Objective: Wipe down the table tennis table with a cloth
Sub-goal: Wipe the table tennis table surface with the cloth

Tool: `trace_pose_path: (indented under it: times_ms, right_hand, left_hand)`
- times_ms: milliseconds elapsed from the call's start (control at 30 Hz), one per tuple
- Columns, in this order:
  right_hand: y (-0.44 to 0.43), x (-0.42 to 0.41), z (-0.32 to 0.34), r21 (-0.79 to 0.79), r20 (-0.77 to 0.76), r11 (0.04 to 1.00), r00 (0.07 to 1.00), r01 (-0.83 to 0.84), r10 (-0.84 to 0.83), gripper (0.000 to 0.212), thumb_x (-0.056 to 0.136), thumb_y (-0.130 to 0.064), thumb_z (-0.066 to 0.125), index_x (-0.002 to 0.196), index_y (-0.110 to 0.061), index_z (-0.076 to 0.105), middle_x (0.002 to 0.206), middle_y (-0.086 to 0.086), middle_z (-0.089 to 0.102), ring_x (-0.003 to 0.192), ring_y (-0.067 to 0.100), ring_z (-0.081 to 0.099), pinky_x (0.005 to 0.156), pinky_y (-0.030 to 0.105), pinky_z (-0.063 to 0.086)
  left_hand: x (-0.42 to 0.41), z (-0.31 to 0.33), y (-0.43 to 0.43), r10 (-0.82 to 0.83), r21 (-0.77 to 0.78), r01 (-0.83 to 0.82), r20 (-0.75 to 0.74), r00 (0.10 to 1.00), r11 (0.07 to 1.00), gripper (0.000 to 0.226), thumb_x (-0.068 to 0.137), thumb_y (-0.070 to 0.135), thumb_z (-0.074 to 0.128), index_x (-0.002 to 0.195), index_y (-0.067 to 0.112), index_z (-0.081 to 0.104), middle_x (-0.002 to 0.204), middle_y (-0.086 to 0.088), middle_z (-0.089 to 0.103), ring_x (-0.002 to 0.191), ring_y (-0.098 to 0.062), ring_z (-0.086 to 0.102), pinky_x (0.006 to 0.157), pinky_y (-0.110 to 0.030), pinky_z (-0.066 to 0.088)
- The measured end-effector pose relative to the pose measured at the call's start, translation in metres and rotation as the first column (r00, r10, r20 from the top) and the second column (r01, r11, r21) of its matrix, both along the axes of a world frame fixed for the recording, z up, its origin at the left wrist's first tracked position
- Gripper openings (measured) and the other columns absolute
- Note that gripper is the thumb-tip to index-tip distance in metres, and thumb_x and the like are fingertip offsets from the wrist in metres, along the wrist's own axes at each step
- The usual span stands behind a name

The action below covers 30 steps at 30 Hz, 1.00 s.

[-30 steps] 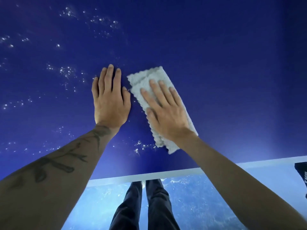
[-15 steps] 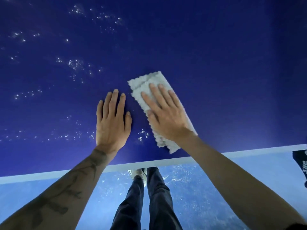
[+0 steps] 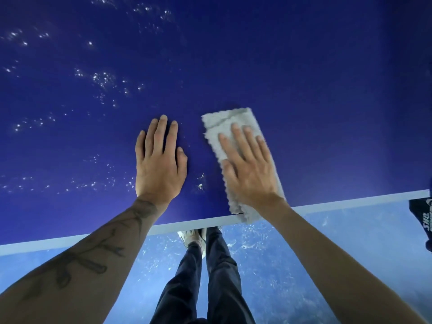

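Pale droplets (image 3: pixel 102 78) speckle the left part of the blue tabletop (image 3: pixel 304 66). The left hand (image 3: pixel 161 164) lies flat on it, fingers straight and close together. Just to its right, the right hand (image 3: pixel 247 169) presses the folded grey cloth (image 3: pixel 224 122) flat with fingers slightly spread. The cloth's near end overlaps the tabletop's white edge line (image 3: pixel 350 203).

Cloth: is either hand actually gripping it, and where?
Nothing is gripped. The right hand presses flat, fingers straight, on the cloth, over its middle. The left hand lies flat on the table, apart from the cloth.
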State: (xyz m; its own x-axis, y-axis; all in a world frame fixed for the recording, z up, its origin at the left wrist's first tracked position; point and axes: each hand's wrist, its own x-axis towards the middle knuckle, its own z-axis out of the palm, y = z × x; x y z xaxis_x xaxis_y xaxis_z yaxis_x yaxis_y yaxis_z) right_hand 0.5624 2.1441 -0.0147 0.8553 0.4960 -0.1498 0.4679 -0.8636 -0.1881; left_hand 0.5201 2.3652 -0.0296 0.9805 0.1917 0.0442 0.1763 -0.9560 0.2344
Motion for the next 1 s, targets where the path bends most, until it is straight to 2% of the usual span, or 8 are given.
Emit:
trace_pose_path:
  times_ms: [167, 300, 400, 533, 633, 733, 833, 1000]
  right_hand:
    - [0.008, 0.040, 0.000, -0.011, 0.004, 0.937, 0.937, 0.350, -0.350, 0.062, 0.112, -0.042, 0.022, 0.172, -0.028, 0.013, 0.180, 0.008, 0.005, 0.166, 0.032, 0.003, 0.134, 0.053, 0.007]
    - [0.042, 0.001, -0.004, 0.045, 0.041, 0.995, 0.995, 0.093, -0.095, 0.062, 0.111, -0.038, 0.031, 0.171, -0.026, 0.021, 0.179, 0.009, 0.012, 0.166, 0.031, 0.008, 0.133, 0.054, 0.012]
    - [0.003, -0.036, -0.003, -0.004, 0.019, 0.999, 0.998, -0.053, 0.054, 0.062, 0.111, -0.035, 0.034, 0.171, -0.026, 0.020, 0.179, 0.007, 0.010, 0.166, 0.028, 0.006, 0.132, 0.053, 0.015]
    - [-0.051, -0.014, -0.002, -0.037, 0.040, 0.980, 0.980, 0.196, -0.194, 0.061, 0.112, -0.039, 0.029, 0.171, -0.028, 0.020, 0.179, 0.007, 0.011, 0.166, 0.028, 0.007, 0.132, 0.054, 0.016]
    - [-0.021, 0.007, -0.001, -0.009, 0.018, 0.931, 0.931, 0.364, -0.364, 0.063, 0.112, -0.042, 0.026, 0.171, -0.026, 0.016, 0.179, 0.009, 0.008, 0.166, 0.032, 0.005, 0.133, 0.055, 0.010]
    - [0.018, -0.019, -0.002, 0.006, 0.014, 0.985, 0.985, 0.173, -0.173, 0.064, 0.111, -0.041, 0.028, 0.172, -0.024, 0.016, 0.179, 0.010, 0.007, 0.166, 0.033, 0.004, 0.133, 0.054, 0.011]
    - [-0.004, -0.051, 0.000, 0.003, -0.029, 0.999, 0.998, -0.054, 0.054, 0.064, 0.112, -0.038, 0.033, 0.172, -0.027, 0.015, 0.180, 0.007, 0.005, 0.166, 0.029, 0.002, 0.133, 0.052, 0.010]
    - [-0.063, -0.020, 0.000, -0.048, 0.006, 0.959, 0.960, 0.280, -0.281, 0.062, 0.111, -0.041, 0.027, 0.171, -0.028, 0.018, 0.179, 0.007, 0.010, 0.166, 0.029, 0.007, 0.133, 0.053, 0.013]
  left_hand:
    - [0.001, 0.000, 0.000, 0.002, 0.007, -0.002, -0.021, 1.000, 1.000, 0.056, 0.107, 0.027, 0.034, 0.161, 0.009, 0.036, 0.170, -0.013, 0.030, 0.158, -0.032, 0.025, 0.131, -0.050, 0.014]
    - [0.000, -0.002, -0.001, -0.012, 0.014, 0.012, 0.009, 1.000, 1.000, 0.055, 0.107, 0.024, 0.035, 0.160, 0.007, 0.037, 0.169, -0.014, 0.032, 0.158, -0.033, 0.026, 0.129, -0.052, 0.018]
    - [-0.001, -0.004, 0.000, -0.011, 0.023, 0.010, 0.038, 0.999, 1.000, 0.053, 0.108, 0.023, 0.037, 0.159, 0.007, 0.039, 0.168, -0.014, 0.033, 0.157, -0.033, 0.028, 0.130, -0.051, 0.018]
    - [-0.002, -0.004, -0.001, 0.003, 0.027, -0.005, 0.061, 0.998, 1.000, 0.052, 0.108, 0.022, 0.038, 0.158, 0.008, 0.041, 0.168, -0.013, 0.034, 0.157, -0.033, 0.029, 0.130, -0.050, 0.017]
    - [-0.001, -0.005, -0.002, -0.002, 0.027, 0.001, 0.052, 0.999, 1.000, 0.053, 0.108, 0.022, 0.037, 0.159, 0.008, 0.040, 0.168, -0.013, 0.034, 0.157, -0.033, 0.029, 0.130, -0.050, 0.017]
    - [-0.001, -0.003, -0.003, 0.001, 0.020, -0.002, 0.039, 0.999, 1.000, 0.054, 0.106, 0.021, 0.036, 0.159, 0.008, 0.039, 0.168, -0.013, 0.033, 0.157, -0.033, 0.028, 0.130, -0.051, 0.017]
    - [-0.001, -0.003, -0.003, 0.005, 0.009, -0.005, 0.027, 1.000, 1.000, 0.055, 0.106, 0.021, 0.035, 0.159, 0.008, 0.038, 0.169, -0.012, 0.032, 0.157, -0.033, 0.027, 0.131, -0.050, 0.016]
    - [-0.001, 0.000, -0.003, 0.011, -0.001, -0.011, 0.034, 0.999, 1.000, 0.054, 0.107, 0.022, 0.036, 0.159, 0.009, 0.039, 0.168, -0.012, 0.033, 0.157, -0.032, 0.028, 0.130, -0.050, 0.017]
